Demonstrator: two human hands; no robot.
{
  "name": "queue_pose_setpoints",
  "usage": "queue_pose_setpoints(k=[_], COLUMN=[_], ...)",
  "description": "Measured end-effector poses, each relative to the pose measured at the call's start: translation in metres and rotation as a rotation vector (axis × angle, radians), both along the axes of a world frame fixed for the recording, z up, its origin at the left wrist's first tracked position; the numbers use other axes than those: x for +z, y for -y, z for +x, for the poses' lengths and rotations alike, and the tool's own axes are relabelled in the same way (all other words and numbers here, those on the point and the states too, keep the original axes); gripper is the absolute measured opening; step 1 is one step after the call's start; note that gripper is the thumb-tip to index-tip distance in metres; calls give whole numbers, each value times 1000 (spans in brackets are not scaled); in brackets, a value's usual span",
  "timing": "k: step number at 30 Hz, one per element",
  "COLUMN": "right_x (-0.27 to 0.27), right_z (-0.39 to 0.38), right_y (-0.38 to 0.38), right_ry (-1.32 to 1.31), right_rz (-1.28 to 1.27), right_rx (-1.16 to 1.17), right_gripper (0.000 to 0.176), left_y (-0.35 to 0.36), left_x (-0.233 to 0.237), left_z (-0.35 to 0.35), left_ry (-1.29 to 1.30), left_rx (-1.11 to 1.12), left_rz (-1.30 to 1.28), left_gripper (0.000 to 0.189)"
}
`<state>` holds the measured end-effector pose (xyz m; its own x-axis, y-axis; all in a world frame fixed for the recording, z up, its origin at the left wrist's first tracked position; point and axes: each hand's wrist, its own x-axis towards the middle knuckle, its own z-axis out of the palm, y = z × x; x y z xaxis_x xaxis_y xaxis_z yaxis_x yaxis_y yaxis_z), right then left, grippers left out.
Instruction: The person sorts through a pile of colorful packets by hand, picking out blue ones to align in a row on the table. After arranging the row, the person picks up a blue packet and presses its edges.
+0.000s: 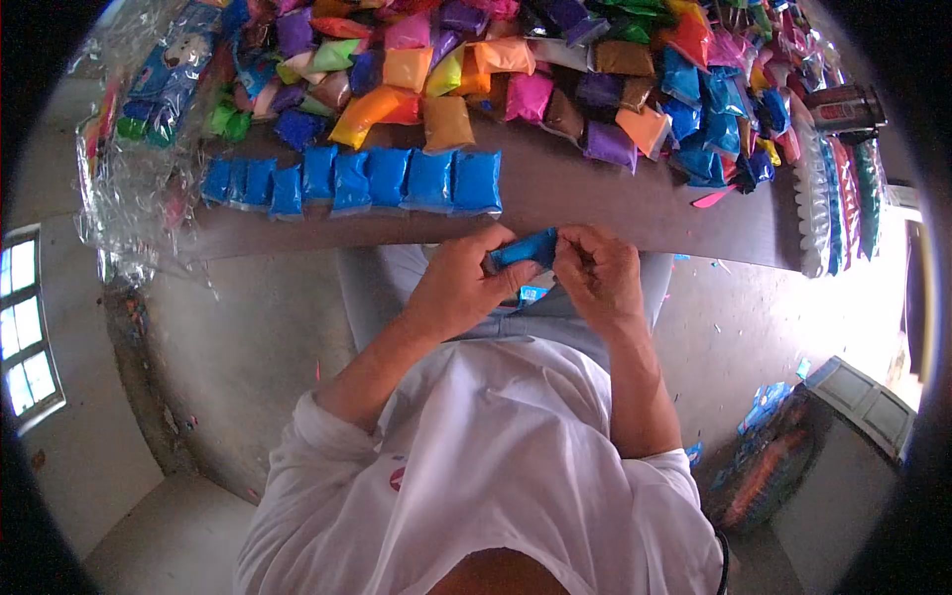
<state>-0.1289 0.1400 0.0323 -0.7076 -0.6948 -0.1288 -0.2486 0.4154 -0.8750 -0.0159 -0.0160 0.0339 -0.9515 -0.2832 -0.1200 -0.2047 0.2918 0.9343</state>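
Observation:
My left hand [458,286] is closed round a small blue plastic packet [526,248], held just past the table's near edge, above my lap. At the packet's right end, the fingers of my right hand [601,276] are pinched together on its edge. Part of the packet is hidden by the fingers. A row of several similar blue packets [369,180] lies side by side on the brown table [555,198], a little beyond my left hand. On my lap, below the held packet, is a small blue printed piece [533,295].
Many colourful filled packets [506,55] are heaped across the table's far side. Clear plastic wrapping [139,198] hangs over the left edge. Clear-plastic strips [813,208] and a dark can [845,107] stand at the right. Blue scraps [764,405] lie on the floor.

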Motion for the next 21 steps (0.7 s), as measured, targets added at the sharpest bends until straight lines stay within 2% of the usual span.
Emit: queue_pose_setpoints(k=[1, 3, 7, 9, 10, 12, 15, 19, 21], right_x=[-1, -2, -7, -11, -9, -4, -5, -2, -7], right_z=[2, 9, 7, 4, 4, 7, 6, 12, 10], right_y=[0, 1, -6, -7, -6, -3, -4, -3, -5], right_ry=[0, 544, 522, 227, 226, 385, 504, 492, 359], right_rz=[0, -348, -408, -237, -237, -246, -340, -385, -315], right_rx=[-1, -227, -120, 25, 24, -121, -100, -191, -55], right_gripper=[16, 12, 13, 17, 17, 17, 14, 17, 21], left_y=[2, 4, 3, 1, 1, 1, 2, 1, 1], left_x=[4, 6, 3, 4, 4, 7, 9, 6, 3], left_z=[0, 2, 3, 2, 2, 1, 2, 2, 2], left_ry=[12, 25, 23, 35, 55, 74, 108, 105, 102], left_rx=[12, 24, 8, -9, -7, -5, -6, -28, -39], left_rz=[-23, -45, 25, 69, 45, 20, 130, 103, 76], left_gripper=[38, 41, 40, 39, 40, 40, 40, 41, 41])
